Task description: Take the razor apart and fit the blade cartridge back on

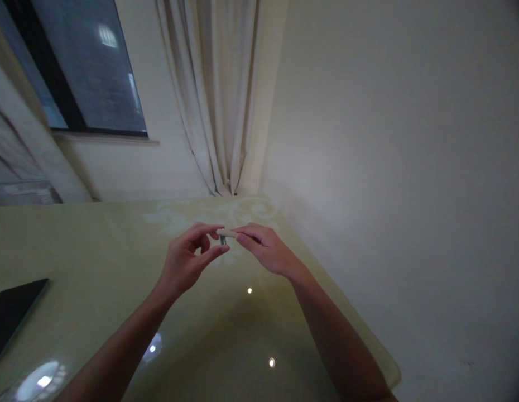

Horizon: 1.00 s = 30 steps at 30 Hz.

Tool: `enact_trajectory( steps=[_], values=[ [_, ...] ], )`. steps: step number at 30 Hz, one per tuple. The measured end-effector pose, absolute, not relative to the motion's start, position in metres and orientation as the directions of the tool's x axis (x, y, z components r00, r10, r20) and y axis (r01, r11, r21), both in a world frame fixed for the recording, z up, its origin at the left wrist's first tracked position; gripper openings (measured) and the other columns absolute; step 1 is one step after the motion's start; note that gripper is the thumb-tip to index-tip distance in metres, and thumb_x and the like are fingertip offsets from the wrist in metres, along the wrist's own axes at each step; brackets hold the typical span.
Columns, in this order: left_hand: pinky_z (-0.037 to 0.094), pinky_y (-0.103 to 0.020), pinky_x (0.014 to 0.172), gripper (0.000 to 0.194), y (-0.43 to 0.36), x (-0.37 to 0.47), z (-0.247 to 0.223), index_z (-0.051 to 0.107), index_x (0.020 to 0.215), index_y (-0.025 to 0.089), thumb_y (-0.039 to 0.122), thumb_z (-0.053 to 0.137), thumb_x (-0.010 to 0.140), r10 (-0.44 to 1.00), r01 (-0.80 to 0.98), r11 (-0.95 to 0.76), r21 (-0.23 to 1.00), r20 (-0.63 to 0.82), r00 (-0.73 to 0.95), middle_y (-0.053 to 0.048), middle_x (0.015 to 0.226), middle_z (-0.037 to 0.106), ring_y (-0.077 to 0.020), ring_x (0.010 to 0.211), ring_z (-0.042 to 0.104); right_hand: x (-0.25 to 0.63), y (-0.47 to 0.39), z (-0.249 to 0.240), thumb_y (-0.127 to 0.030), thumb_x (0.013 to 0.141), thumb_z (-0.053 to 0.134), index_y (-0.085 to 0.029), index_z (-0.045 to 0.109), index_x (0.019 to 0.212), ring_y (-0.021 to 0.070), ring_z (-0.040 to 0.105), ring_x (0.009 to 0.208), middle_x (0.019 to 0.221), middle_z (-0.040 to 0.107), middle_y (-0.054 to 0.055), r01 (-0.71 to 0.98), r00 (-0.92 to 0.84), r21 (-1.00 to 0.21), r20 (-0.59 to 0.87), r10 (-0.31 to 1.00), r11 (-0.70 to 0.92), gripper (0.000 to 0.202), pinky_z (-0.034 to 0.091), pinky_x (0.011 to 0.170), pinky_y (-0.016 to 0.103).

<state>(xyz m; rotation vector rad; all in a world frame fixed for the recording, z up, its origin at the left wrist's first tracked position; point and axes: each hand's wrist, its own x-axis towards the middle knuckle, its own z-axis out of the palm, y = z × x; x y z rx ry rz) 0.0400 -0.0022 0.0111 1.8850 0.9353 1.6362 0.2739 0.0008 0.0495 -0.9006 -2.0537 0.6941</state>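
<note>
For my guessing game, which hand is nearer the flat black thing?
Left. The left hand is to the right of the flat black thing, apart from it; the right hand is farther right.

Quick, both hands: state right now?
Left hand: holding a small dark-green object between thumb and fingers; material unclear.
Right hand: closed, pinching a thin pale-beige stick.
</note>
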Motion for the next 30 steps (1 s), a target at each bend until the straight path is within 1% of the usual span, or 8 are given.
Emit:
enact_trajectory(
  steps=[4,7,13,15,17,20,25,30],
  values=[
    [0.048,-0.022,0.06,0.032,-0.0024,0.0403,0.01,0.083,0.112,0.024,0.028,0.091,0.081,0.744,0.171,-0.664,0.728,0.665,0.058,0.002,0.083,0.068,-0.0086,0.061,0.054,0.2738,0.0011,0.049,-0.034,0.111,0.059,-0.02,0.083,0.122,0.0193,0.067,0.092,0.099,0.076,0.006,0.399,-0.424,-0.696,0.438,0.793,0.598,0.03,0.048,0.086,0.032],
    [0.048,-0.022,0.06,0.032,-0.0021,0.0404,0.0098,0.083,0.112,0.023,0.028,0.091,0.081,0.743,0.17,-0.666,0.726,0.665,0.07,0.002,0.083,0.069,-0.0086,0.06,0.054,0.2743,0.0006,0.0499,-0.035,0.111,0.059,-0.02,0.082,0.124,0.018,0.064,0.088,0.096,0.074,0.005,0.4,-0.427,-0.689,0.444,0.787,0.605,0.031,0.047,0.083,0.031],
    [0.048,-0.022,0.058,0.031,-0.001,0.0401,0.0098,0.083,0.111,0.024,0.028,0.091,0.082,0.742,0.177,-0.667,0.724,0.667,0.07,0.002,0.082,0.068,-0.0084,0.06,0.054,0.2768,0.0006,0.0513,-0.034,0.111,0.059,-0.019,0.083,0.124,0.0186,0.065,0.087,0.093,0.073,0.005,0.443,-0.406,-0.672,0.44,0.801,0.593,0.031,0.047,0.083,0.031],
    [0.048,-0.022,0.058,0.031,-0.001,0.0405,0.0097,0.083,0.112,0.024,0.028,0.091,0.082,0.743,0.18,-0.667,0.723,0.666,0.076,0.003,0.079,0.066,-0.0087,0.06,0.054,0.277,0.0004,0.0515,-0.036,0.111,0.059,-0.02,0.083,0.124,0.0187,0.065,0.088,0.094,0.074,0.005,0.418,-0.42,-0.685,0.436,0.795,0.597,0.031,0.048,0.084,0.032],
    [0.049,-0.022,0.061,0.034,-0.0013,0.0408,0.0099,0.083,0.115,0.025,0.028,0.091,0.082,0.736,0.188,-0.672,0.716,0.673,0.073,0.004,0.079,0.064,-0.0089,0.061,0.054,0.2769,0.0005,0.0514,-0.037,0.111,0.058,-0.022,0.082,0.125,0.0196,0.067,0.094,0.102,0.077,0.006,0.389,-0.453,-0.7,0.421,0.786,0.599,0.032,0.049,0.088,0.032],
    [0.05,-0.023,0.062,0.034,-0.0019,0.0409,0.0105,0.083,0.115,0.025,0.027,0.091,0.083,0.726,0.202,-0.681,0.704,0.684,0.063,0.003,0.083,0.066,-0.0084,0.061,0.053,0.2778,0.0014,0.0505,-0.039,0.111,0.058,-0.021,0.083,0.125,0.0212,0.069,0.101,0.11,0.079,0.008,0.392,-0.464,-0.698,0.413,0.784,0.599,0.034,0.049,0.092,0.034],
    [0.049,-0.022,0.061,0.034,-0.0015,0.0395,0.0108,0.082,0.117,0.026,0.028,0.09,0.084,0.72,0.224,-0.685,0.693,0.691,0.063,0.004,0.079,0.065,-0.0087,0.06,0.053,0.2789,0.002,0.0491,-0.042,0.11,0.058,-0.021,0.082,0.128,0.0204,0.068,0.096,0.104,0.079,0.007,0.379,-0.473,-0.705,0.41,0.78,0.6,0.035,0.05,0.087,0.033],
    [0.049,-0.022,0.061,0.033,0.0001,0.0379,0.0092,0.082,0.117,0.026,0.029,0.089,0.085,0.708,0.235,-0.693,0.681,0.704,0.046,0.002,0.087,0.069,-0.0083,0.061,0.053,0.2785,-0.0003,0.0518,-0.038,0.11,0.059,-0.02,0.082,0.125,0.0205,0.067,0.095,0.101,0.078,0.007,0.406,-0.468,-0.698,0.395,0.79,0.59,0.033,0.05,0.087,0.033]
  ],
)
